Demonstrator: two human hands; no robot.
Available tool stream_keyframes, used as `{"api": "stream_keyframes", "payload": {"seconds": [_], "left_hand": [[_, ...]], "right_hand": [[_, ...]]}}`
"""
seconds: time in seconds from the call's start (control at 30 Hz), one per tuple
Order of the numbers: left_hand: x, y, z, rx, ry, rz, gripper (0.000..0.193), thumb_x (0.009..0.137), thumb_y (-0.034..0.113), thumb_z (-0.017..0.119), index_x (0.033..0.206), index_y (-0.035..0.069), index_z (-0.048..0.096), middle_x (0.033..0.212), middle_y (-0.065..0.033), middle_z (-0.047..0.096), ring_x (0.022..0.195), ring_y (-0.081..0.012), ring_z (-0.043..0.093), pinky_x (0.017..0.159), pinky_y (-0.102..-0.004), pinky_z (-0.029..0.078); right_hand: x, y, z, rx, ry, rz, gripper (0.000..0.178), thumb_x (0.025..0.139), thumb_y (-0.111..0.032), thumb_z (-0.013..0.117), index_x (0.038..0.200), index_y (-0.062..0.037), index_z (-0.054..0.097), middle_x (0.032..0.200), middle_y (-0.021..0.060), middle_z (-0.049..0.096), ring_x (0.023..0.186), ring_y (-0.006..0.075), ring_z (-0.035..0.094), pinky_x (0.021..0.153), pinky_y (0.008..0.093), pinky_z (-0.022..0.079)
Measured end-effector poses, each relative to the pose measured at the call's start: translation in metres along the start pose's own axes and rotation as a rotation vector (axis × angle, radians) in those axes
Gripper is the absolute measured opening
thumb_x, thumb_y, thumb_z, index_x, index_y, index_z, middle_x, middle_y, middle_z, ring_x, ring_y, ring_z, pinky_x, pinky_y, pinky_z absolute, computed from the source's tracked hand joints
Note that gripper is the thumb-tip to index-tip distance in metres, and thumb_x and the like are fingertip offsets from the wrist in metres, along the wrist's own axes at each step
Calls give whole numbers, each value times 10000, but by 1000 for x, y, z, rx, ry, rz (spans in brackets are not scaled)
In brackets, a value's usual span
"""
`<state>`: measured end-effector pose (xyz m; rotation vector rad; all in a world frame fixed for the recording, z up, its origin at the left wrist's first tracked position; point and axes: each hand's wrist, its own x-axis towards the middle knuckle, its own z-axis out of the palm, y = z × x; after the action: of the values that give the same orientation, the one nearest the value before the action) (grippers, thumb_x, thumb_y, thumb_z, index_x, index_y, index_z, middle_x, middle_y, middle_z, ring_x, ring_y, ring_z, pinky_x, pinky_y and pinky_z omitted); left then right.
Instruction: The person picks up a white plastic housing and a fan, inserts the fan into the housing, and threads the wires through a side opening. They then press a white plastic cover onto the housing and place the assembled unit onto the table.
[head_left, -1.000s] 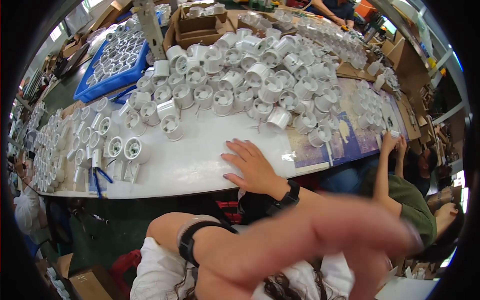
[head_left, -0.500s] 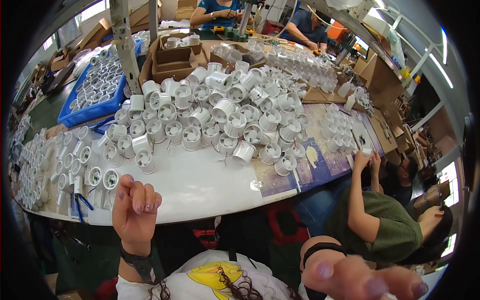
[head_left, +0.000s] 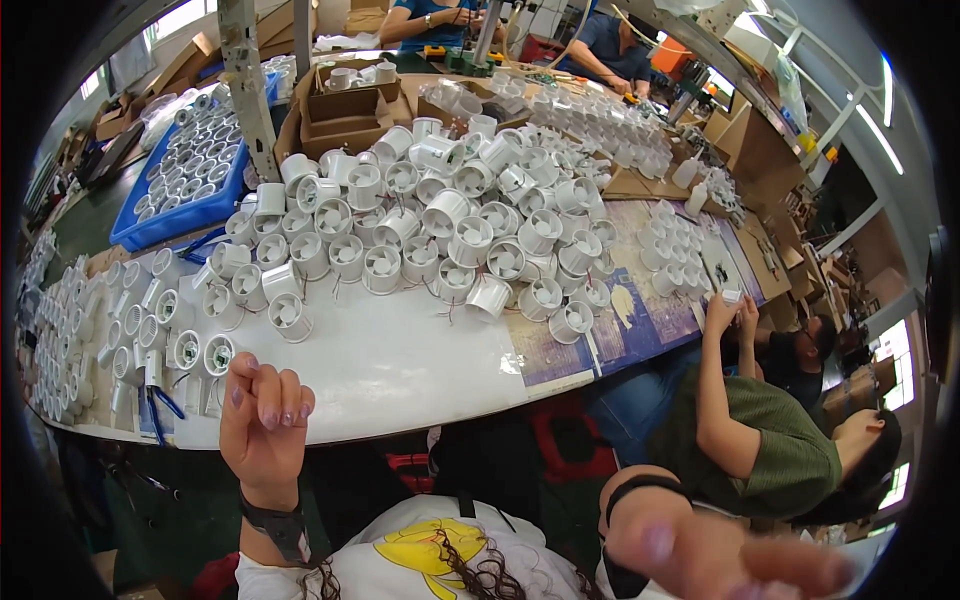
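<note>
My left hand (head_left: 265, 425) is raised over the near edge of the white tabletop (head_left: 400, 370), palm toward me, fingers loosely curled with nothing visible in them. Close by stand white round housings (head_left: 219, 354) with green circuit parts inside, and blue-handled pliers (head_left: 160, 402). Low on the right and very near the camera, my right hand (head_left: 715, 550) is blurred; its fingers are spread and no object shows in them. Beyond my hands, a big heap of white cylindrical fan units (head_left: 470, 240) with thin wires covers the middle of the table.
A blue crate (head_left: 180, 230) of round white parts stands at the far left, beside a metal post (head_left: 246, 90). Cardboard boxes (head_left: 345, 115) are behind the heap. A co-worker in a green shirt (head_left: 765, 445) handles a small white part on the right; two more people work across the table.
The view has shifted slightly. My left hand stays curled at nearly the same place, and my right hand's fingers have moved a little and look more blurred.
</note>
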<state>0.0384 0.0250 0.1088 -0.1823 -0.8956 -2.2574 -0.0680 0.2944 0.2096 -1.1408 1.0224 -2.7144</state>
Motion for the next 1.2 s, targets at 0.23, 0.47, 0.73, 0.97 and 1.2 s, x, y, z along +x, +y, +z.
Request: {"api": "stream_keyframes", "payload": {"seconds": [0.23,0.47,0.73,0.97,1.2], "left_hand": [[9,-9,-50,173,199,30,297,928,79,553,1218,73,491,825,-2,476,740,-113,439,684,-277,386],[9,-13,-92,165,385,-13,198,933,82,563,1128,48,543,772,12,486,656,-83,430,620,-251,375],[11,-22,-94,613,542,-122,194,911,78,590,1095,31,549,807,4,567,688,-59,505,655,-217,435],[36,-9,-90,1081,453,80,187,895,82,617,1067,24,573,830,5,603,734,-55,557,665,-207,457],[52,66,-120,1153,602,94,156,916,119,601,1062,62,594,879,19,621,768,-58,574,663,-193,456]], "right_hand": [[102,120,-94,-249,67,108,271,969,-148,515,1214,-39,549,954,26,600,831,119,558,886,336,481],[105,156,-133,-291,36,362,260,969,-132,532,1208,-31,549,762,-45,532,618,50,451,603,181,405],[121,215,-87,-882,-310,381,196,944,-133,556,1089,-36,645,723,-28,544,613,40,463,538,186,369],[88,264,-34,-947,-601,563,159,911,-166,612,987,-43,681,616,-34,538,532,45,494,490,216,373],[91,260,-41,-1120,-815,407,156,908,-172,620,961,-41,685,571,-32,511,469,52,469,456,231,370]]}}
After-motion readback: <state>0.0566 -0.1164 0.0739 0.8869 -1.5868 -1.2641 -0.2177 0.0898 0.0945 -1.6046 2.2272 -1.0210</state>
